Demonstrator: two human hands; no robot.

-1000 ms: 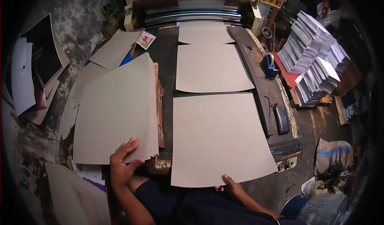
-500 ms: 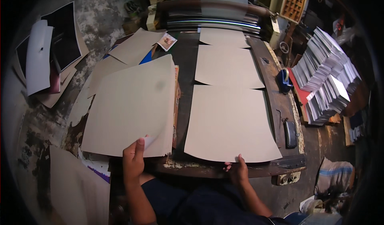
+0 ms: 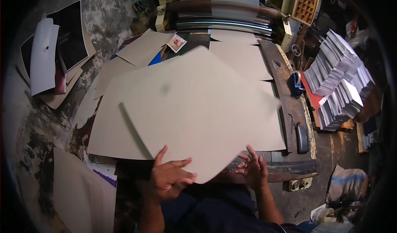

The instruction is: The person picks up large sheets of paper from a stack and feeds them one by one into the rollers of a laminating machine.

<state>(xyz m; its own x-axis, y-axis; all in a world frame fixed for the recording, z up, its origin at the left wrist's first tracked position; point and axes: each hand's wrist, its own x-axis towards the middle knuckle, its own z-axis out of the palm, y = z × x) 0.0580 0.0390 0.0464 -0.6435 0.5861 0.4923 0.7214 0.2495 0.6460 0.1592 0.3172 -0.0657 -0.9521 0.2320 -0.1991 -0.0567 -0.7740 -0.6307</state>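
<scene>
A large greyish-beige cardboard sheet (image 3: 198, 117) slants across the middle, lifted, with one corner pointing toward me. My left hand (image 3: 171, 177) is at its lower left edge, fingers spread over the cardboard; whether any finger is beneath it I cannot tell. My right hand (image 3: 254, 169) is raised by its lower right edge, fingers apart and holding nothing. Beneath the sheet at left lies a stack of similar cardboard (image 3: 109, 127). To the right, a row of cardboard sheets (image 3: 240, 57) runs along the machine bed toward the rollers (image 3: 223, 27), partly covered by the lifted one.
Stacks of white paper (image 3: 335, 63) stand at right. A tape dispenser (image 3: 295, 84) and a dark oblong case (image 3: 302, 138) sit near the bed's right side. A control panel (image 3: 306, 3) is at upper right. Loose printed sheets (image 3: 45, 55) lie at far left.
The top cardboard sheet has come off the left stack and swung right, over the nearest sheet on the bed. My left hand has moved right with fingers spread; my right hand has risen slightly.
</scene>
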